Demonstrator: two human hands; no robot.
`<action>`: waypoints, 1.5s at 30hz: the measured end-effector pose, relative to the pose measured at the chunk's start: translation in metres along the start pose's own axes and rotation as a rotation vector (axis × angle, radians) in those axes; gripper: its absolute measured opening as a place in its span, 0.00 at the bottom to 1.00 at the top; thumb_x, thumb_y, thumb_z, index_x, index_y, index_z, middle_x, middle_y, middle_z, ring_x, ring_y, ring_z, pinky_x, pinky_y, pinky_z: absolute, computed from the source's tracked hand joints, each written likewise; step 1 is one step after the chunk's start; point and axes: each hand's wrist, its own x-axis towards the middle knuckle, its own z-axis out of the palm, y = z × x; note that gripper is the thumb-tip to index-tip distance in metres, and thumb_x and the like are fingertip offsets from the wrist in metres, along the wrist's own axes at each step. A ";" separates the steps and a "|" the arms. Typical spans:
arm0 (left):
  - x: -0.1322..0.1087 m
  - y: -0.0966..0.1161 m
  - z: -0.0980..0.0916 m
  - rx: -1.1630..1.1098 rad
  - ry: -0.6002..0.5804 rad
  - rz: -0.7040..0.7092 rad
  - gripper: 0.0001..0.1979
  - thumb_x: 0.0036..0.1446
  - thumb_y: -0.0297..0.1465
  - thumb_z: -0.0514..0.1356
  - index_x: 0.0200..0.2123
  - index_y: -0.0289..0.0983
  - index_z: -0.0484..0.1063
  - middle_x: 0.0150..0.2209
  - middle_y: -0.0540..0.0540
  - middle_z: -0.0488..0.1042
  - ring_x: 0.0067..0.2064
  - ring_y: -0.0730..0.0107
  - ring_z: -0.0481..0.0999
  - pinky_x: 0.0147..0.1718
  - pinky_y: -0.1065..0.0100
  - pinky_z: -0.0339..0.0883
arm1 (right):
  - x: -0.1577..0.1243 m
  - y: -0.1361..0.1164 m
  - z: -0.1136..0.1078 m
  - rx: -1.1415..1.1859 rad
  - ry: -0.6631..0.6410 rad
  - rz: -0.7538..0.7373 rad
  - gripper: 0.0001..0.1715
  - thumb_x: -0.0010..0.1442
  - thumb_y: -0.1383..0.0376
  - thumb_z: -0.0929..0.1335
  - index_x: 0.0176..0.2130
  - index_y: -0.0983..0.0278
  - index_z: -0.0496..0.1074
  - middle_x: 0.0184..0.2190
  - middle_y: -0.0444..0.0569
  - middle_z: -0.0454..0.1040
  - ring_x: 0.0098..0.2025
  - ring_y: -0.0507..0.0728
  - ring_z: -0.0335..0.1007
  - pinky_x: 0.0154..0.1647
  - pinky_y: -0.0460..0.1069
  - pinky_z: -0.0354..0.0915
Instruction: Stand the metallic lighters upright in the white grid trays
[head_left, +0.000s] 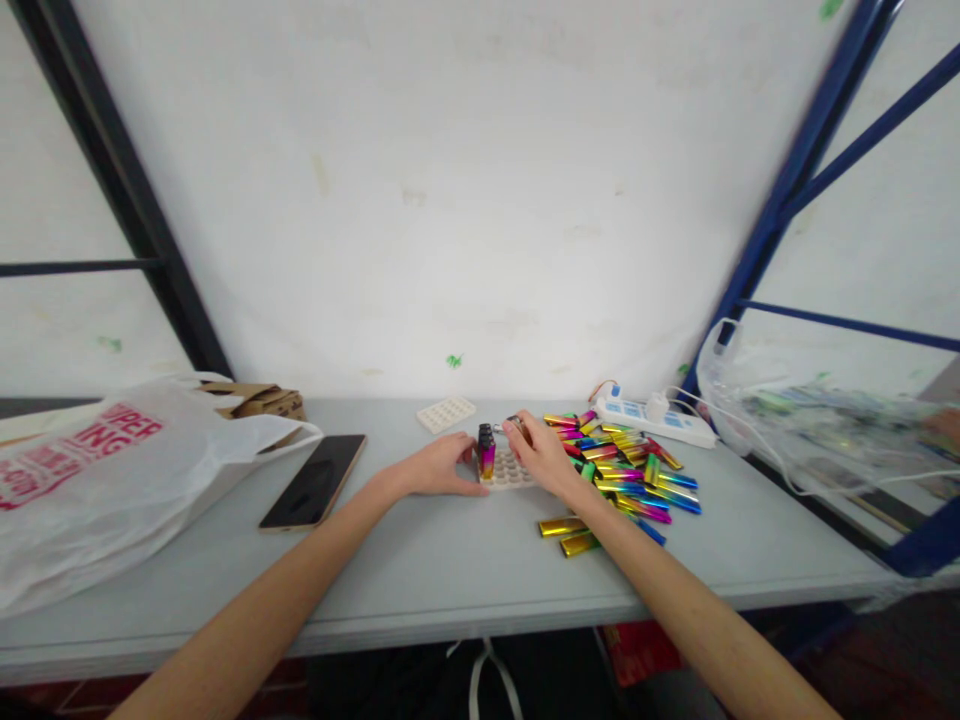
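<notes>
A small white tray with round holes (508, 472) lies on the grey table (450, 560). A few iridescent metallic sticks (487, 452) stand upright in its left side. My left hand (439, 466) rests flat against the tray's left edge, fingers stretched out. My right hand (541, 455) hovers over the tray's right side and pinches one more metallic stick (514, 424) between thumb and fingertips. Right of that hand lies a loose pile of several shiny multicoloured sticks (630, 465).
A second white holed tray (446, 413) lies near the wall. A dark phone (313, 481) sits left, beside a white plastic bag (90, 480) and cardboard (259, 400). A white power strip (656, 415) and a clear bag (810, 420) are at right.
</notes>
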 end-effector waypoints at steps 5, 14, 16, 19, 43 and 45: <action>0.000 0.000 0.001 -0.004 0.004 0.011 0.33 0.47 0.53 0.68 0.46 0.33 0.73 0.41 0.42 0.74 0.41 0.59 0.72 0.41 0.63 0.67 | -0.001 -0.003 -0.011 -0.224 -0.040 -0.241 0.25 0.74 0.50 0.57 0.33 0.63 0.65 0.31 0.48 0.70 0.34 0.55 0.65 0.38 0.49 0.58; 0.000 0.002 0.000 0.002 0.001 0.006 0.35 0.47 0.55 0.68 0.47 0.33 0.73 0.40 0.43 0.74 0.39 0.60 0.71 0.39 0.63 0.65 | -0.005 -0.001 -0.015 -0.162 -0.258 -0.155 0.23 0.71 0.50 0.65 0.33 0.64 0.71 0.25 0.45 0.75 0.27 0.52 0.68 0.31 0.46 0.56; 0.001 0.003 -0.001 0.011 -0.009 0.012 0.34 0.47 0.55 0.67 0.46 0.33 0.73 0.40 0.43 0.74 0.39 0.60 0.71 0.39 0.63 0.65 | -0.006 -0.003 -0.015 -0.138 -0.302 -0.142 0.22 0.71 0.51 0.64 0.35 0.64 0.72 0.27 0.47 0.77 0.28 0.53 0.71 0.31 0.46 0.59; 0.001 0.004 -0.001 0.009 -0.015 0.021 0.33 0.48 0.53 0.68 0.46 0.33 0.73 0.41 0.43 0.74 0.39 0.61 0.72 0.40 0.64 0.65 | -0.007 -0.008 -0.015 -0.207 -0.359 -0.179 0.21 0.72 0.52 0.64 0.37 0.65 0.73 0.30 0.49 0.79 0.30 0.54 0.73 0.33 0.47 0.60; 0.001 0.001 0.000 -0.006 -0.012 -0.018 0.33 0.47 0.53 0.68 0.46 0.33 0.72 0.42 0.42 0.74 0.42 0.58 0.72 0.41 0.63 0.66 | 0.002 0.013 -0.040 -0.561 -0.235 -0.175 0.24 0.76 0.56 0.59 0.38 0.66 0.76 0.34 0.51 0.78 0.36 0.56 0.72 0.40 0.48 0.61; 0.001 0.002 -0.001 -0.001 -0.020 -0.024 0.33 0.47 0.54 0.68 0.46 0.33 0.72 0.43 0.41 0.74 0.42 0.58 0.73 0.41 0.63 0.66 | 0.003 0.030 -0.058 -0.616 -0.180 -0.081 0.18 0.74 0.59 0.63 0.42 0.67 0.77 0.40 0.55 0.78 0.42 0.58 0.73 0.46 0.49 0.62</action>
